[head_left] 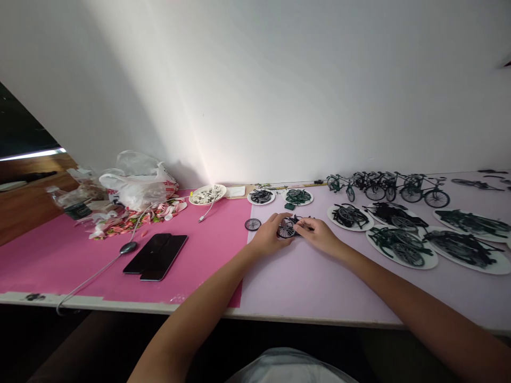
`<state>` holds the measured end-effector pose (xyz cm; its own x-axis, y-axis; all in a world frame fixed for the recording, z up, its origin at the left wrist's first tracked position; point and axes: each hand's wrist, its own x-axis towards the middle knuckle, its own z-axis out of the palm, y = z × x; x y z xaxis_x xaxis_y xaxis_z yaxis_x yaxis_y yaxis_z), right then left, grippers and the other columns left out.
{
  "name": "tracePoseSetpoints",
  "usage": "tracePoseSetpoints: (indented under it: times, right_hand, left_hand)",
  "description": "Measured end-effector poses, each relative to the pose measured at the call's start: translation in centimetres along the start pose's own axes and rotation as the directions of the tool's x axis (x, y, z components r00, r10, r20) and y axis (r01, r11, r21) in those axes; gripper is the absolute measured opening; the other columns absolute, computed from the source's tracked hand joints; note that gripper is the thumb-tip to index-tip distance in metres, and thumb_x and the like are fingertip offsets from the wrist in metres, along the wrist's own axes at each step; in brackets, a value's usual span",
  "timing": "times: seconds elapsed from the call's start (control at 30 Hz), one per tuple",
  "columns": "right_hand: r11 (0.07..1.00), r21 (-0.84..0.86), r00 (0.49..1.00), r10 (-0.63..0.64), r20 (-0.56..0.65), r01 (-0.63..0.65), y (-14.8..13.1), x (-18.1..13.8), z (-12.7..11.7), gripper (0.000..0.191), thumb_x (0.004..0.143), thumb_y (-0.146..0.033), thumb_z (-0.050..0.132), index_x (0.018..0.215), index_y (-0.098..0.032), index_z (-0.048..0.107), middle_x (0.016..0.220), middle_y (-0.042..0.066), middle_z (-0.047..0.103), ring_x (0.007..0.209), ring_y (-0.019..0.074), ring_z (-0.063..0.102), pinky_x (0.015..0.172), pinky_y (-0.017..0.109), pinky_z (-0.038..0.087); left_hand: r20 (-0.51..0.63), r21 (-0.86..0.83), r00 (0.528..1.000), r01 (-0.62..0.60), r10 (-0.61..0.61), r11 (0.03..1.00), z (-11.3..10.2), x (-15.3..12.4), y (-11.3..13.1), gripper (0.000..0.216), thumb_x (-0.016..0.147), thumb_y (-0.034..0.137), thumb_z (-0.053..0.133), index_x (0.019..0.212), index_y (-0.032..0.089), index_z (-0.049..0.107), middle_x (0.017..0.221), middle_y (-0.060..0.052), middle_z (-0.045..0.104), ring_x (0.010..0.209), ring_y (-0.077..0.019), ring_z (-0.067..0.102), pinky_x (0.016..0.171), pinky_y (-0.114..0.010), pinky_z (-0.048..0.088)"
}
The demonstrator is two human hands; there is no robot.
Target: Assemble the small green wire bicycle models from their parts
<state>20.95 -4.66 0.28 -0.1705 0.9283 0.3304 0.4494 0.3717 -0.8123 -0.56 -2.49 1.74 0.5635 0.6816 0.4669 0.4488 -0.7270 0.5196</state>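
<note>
Between my two hands, low over the lilac part of the table, is a small black toy bicycle wheel (286, 228) with thin spokes. My left hand (268, 234) curls around the wheel's left side, thumb below and fingers above. My right hand (317, 234) is closed in a pinch at the wheel's right edge, where dark bicycle parts show behind the fingers. What exactly its fingertips grip is hidden. A loose toy wheel (253, 224) lies flat just left of my left hand. Beyond the hands stand a plate of black parts (249, 198) and a plate of green parts (311, 200).
Several assembled toy bicycles (423, 192) stand along the wall at right, behind white plates (375, 255) of bicycle parts. To the left are a bowl of small pieces (207, 195), plastic bags (138, 186), pink and green scraps (120, 227), a cable (90, 282) and two phones (157, 256).
</note>
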Motion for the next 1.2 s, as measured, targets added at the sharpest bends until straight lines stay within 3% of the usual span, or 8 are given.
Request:
tracePoseSetpoints:
  times: [0.4,0.57,0.73,1.2]
  right_hand:
    - [1.000,-0.020,1.000,-0.005,0.010,0.005,0.29,0.02,0.00,0.040,0.093,-0.058,0.057,0.086,-0.020,0.069,0.082,0.003,0.069,0.075,0.0205,0.059,0.067,0.030,0.043]
    - [1.000,-0.023,1.000,0.006,0.012,-0.006,0.37,0.06,0.07,0.040,0.093,-0.058,0.056,0.087,-0.020,0.069,0.082,0.003,0.069,0.075,0.0206,0.058,0.066,0.030,0.042]
    - [1.000,-0.015,1.000,0.011,0.024,-0.011,0.20,0.01,0.05,0.040,0.093,-0.057,0.056,0.088,-0.020,0.069,0.083,0.003,0.069,0.075,0.0203,0.058,0.066,0.030,0.041]
    - [1.000,-0.005,0.999,-0.017,0.028,0.017,-0.10,0.01,0.05,0.040,0.095,-0.056,0.055,0.085,-0.020,0.067,0.082,0.003,0.068,0.076,0.0211,0.058,0.068,0.030,0.041]
  left_hand:
    - [0.054,0.020,0.999,0.002,-0.003,1.000,-0.10,0.00,-0.12,0.061,0.081,0.035,0.077,0.138,0.029,0.055,0.121,-0.007,0.062,0.081,-0.0168,0.066,0.081,-0.032,0.054]
    - [0.056,0.015,0.998,-0.018,0.017,1.000,-0.04,0.08,-0.35,0.061,0.081,0.035,0.078,0.136,0.028,0.055,0.121,-0.007,0.063,0.093,-0.0207,0.068,0.085,-0.032,0.054]
    - [0.064,0.014,0.998,-0.008,0.007,1.000,-0.07,0.06,-0.32,0.058,0.082,0.035,0.077,0.135,0.027,0.055,0.123,-0.008,0.063,0.082,-0.0178,0.068,0.081,-0.032,0.054]
    - [0.077,0.039,0.996,0.043,-0.046,0.998,0.10,0.13,-0.32,0.063,0.084,0.043,0.075,0.140,0.027,0.050,0.133,-0.009,0.064,0.083,-0.0182,0.070,0.080,-0.032,0.056]
